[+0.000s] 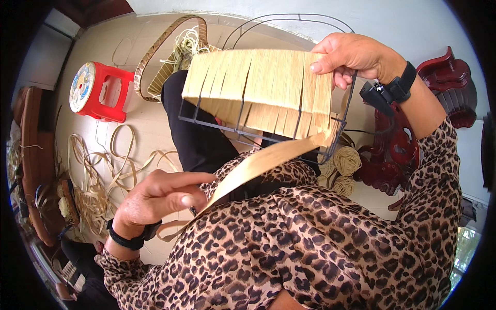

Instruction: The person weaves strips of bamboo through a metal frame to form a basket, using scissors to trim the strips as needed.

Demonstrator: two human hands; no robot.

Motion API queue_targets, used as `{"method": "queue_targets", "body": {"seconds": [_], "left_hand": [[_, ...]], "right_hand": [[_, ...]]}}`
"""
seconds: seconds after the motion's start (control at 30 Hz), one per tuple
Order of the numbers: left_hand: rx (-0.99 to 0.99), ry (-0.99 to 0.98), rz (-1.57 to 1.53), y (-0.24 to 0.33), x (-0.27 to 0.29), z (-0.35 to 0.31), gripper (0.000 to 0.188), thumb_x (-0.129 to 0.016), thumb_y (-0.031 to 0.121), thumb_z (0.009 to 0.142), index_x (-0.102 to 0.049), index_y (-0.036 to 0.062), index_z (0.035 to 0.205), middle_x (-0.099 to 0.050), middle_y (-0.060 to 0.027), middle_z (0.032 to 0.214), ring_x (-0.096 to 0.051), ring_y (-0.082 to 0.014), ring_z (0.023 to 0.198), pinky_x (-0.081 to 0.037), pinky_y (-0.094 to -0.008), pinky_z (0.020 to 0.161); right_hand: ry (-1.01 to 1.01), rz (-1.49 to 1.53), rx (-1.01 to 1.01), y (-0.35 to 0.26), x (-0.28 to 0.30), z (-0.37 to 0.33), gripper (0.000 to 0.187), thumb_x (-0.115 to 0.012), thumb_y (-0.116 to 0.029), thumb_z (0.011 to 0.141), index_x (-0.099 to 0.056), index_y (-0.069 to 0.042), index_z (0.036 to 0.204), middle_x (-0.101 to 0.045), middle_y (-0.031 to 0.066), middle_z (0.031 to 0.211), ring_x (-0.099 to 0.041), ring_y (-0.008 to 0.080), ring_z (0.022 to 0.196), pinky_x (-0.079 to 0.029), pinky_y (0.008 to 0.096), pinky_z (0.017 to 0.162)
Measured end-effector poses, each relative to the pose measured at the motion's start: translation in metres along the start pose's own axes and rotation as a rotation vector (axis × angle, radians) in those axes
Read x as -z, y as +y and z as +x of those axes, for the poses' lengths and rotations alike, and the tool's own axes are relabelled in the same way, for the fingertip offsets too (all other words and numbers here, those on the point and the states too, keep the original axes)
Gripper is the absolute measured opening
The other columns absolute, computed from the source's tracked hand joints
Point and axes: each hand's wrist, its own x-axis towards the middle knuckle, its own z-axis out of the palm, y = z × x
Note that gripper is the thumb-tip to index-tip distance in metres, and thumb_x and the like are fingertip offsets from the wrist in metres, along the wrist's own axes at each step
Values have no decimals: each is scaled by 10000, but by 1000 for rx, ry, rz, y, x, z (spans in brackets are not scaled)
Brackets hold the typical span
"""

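Head view: right hand (359, 56) clamps wrapped frame (271, 77), long axis left-right; left hand (157, 197), grip unclear.

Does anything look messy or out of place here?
Yes: the loose tan strips lie tangled on the floor, left of the person's left hand. Their loops cross every which way, so they look untidy. Nothing appears clearly broken.
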Motion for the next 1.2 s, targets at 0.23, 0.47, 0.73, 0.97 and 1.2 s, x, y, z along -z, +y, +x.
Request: {"method": "queue_targets", "body": {"seconds": [0.23,0.47,0.73,0.97,1.2], "left_hand": [[-26,58,-274,-27,17,-18,364,-479,206,822,-491,-98,1022,-581,-130,654,-561,-175,578,-451,-247,544],[40,557,15,-49,12,2,199,-525,121,798,-546,-35,919,-547,-37,653,-499,-86,577,-405,-197,551],[-281,520,23,-15,6,80,330,-495,191,828,-470,-18,1083,-537,-80,951,-476,-109,865,-385,-226,770],[-10,297,-1,-19,1,67,209,-536,170,790,-552,-7,681,-519,-27,536,-456,-75,462,-345,-185,442],[130,411,-27,-38,5,27,98,-556,80,767,-571,-3,717,-490,12,515,-432,-41,460,-338,-174,425]], "right_hand": [[204,177,171,11,6,-6,243,-585,-189,759,-531,44,796,-560,68,593,-479,23,381,-345,109,318],[320,225,226,22,6,2,295,-591,-238,756,-535,41,836,-562,68,605,-428,25,370,-335,113,330],[322,216,164,27,-5,-5,324,-586,-209,760,-522,74,904,-559,44,640,-496,26,425,-353,111,358],[356,200,201,38,-4,-19,342,-583,-211,758,-507,78,926,-560,47,632,-494,24,420,-356,111,355],[498,235,184,30,-15,-25,384,-578,-206,765,-456,93,972,-542,63,659,-507,53,469,-365,124,372]]}}
